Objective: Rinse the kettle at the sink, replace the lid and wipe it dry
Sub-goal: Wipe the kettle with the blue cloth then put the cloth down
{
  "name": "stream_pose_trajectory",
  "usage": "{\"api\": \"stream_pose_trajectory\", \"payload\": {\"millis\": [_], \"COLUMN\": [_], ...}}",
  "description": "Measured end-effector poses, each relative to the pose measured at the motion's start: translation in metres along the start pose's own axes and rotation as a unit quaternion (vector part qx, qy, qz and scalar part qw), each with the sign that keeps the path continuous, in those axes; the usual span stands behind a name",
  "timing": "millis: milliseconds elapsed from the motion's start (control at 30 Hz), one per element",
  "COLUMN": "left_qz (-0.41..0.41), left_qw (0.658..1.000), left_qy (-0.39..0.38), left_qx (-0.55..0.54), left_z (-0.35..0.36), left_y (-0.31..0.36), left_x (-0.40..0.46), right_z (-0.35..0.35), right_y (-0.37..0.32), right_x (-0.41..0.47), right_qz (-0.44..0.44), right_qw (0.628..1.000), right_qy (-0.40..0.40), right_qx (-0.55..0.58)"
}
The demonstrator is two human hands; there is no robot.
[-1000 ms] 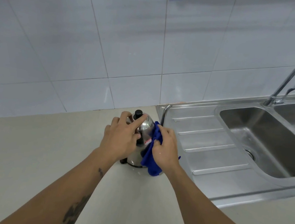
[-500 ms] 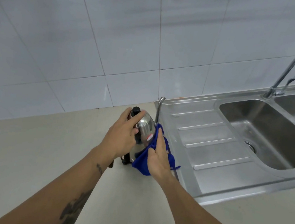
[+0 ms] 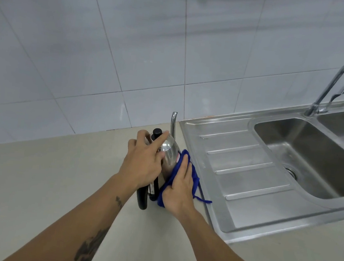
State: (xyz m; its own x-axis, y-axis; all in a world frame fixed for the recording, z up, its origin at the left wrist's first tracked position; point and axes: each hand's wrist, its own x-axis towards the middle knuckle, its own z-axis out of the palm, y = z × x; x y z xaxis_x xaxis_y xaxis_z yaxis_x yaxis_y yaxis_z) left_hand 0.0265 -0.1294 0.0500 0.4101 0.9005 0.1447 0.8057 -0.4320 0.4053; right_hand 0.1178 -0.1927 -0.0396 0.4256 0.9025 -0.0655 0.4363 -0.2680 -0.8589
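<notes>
The gooseneck kettle (image 3: 169,153) stood upright, spout toward the wall — my left hand (image 3: 142,161) gripped its top, my right hand (image 3: 178,187) pressed a blue cloth (image 3: 193,175) flat against its side.

Arms: two, bare to the frame edge; no sleeves.
Left forearm (image 3: 83,223): two dark tattoos, small one near the wrist, larger one near the elbow.
Hands: no gloves.

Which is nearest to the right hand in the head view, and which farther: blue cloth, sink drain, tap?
1. Blue cloth: under the right hand, pressed on the kettle.
2. Sink drain: in the basin, to the right.
3. Tap: far right, behind the basin.
</notes>
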Motion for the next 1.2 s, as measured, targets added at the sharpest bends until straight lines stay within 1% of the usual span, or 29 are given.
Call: {"api": "stream_pose_trajectory", "payload": {"millis": [33,100,267,367,400,467,533,600,633,700,800,900,967,1100,1200], "left_qz": [0.002,0.008,0.026,0.035,0.035,0.039,0.047,0.034,0.019,-0.002,-0.007,-0.007,-0.004,0.009,0.022], "left_qw": [1.000,0.999,0.999,0.999,0.999,0.998,0.998,0.998,0.999,0.999,0.999,0.999,0.999,1.000,1.000], "left_qy": [0.010,0.030,0.029,0.030,0.032,0.040,0.048,0.045,0.043,0.035,0.027,0.023,0.021,0.017,0.009], "left_qx": [-0.015,-0.037,-0.033,-0.012,-0.006,0.006,0.010,0.002,-0.002,0.005,0.019,0.030,0.036,0.023,0.010], "left_z": [0.004,0.010,0.012,0.012,0.012,0.010,0.008,0.006,0.005,0.004,-0.001,-0.002,-0.002,-0.003,-0.005], "left_y": [0.001,0.002,-0.004,-0.005,-0.004,-0.004,-0.003,-0.001,0.001,0.003,0.000,-0.001,-0.002,-0.007,-0.011], "left_x": [-0.002,-0.005,0.000,0.000,-0.001,-0.002,-0.001,0.001,0.003,0.006,0.011,0.015,0.015,0.015,0.016], "right_z": [0.001,0.003,0.009,0.011,0.011,0.008,0.000,-0.011,-0.017,-0.028,-0.032,-0.018,-0.004,0.007,0.002], "right_y": [0.000,-0.004,-0.012,-0.005,-0.001,0.007,0.012,0.013,0.011,0.004,-0.014,-0.023,-0.018,0.000,0.006], "right_x": [0.001,0.002,-0.013,-0.013,-0.010,-0.002,0.008,0.019,0.025,0.034,0.036,0.025,0.018,0.010,0.014], "right_qz": [0.015,0.017,-0.068,-0.081,-0.075,-0.046,-0.017,0.005,0.007,-0.006,-0.052,-0.095,-0.090,-0.035,-0.015], "right_qw": [1.000,0.999,0.995,0.992,0.993,0.998,0.999,0.993,0.990,0.990,0.993,0.995,0.996,0.999,0.999], "right_qy": [-0.006,-0.004,0.055,0.061,0.055,0.024,-0.026,-0.084,-0.105,-0.120,-0.097,-0.021,0.017,-0.005,-0.036], "right_qx": [0.014,0.027,-0.043,-0.078,-0.074,-0.026,0.040,0.084,0.092,0.078,0.052,0.005,-0.017,-0.012,-0.004]}}
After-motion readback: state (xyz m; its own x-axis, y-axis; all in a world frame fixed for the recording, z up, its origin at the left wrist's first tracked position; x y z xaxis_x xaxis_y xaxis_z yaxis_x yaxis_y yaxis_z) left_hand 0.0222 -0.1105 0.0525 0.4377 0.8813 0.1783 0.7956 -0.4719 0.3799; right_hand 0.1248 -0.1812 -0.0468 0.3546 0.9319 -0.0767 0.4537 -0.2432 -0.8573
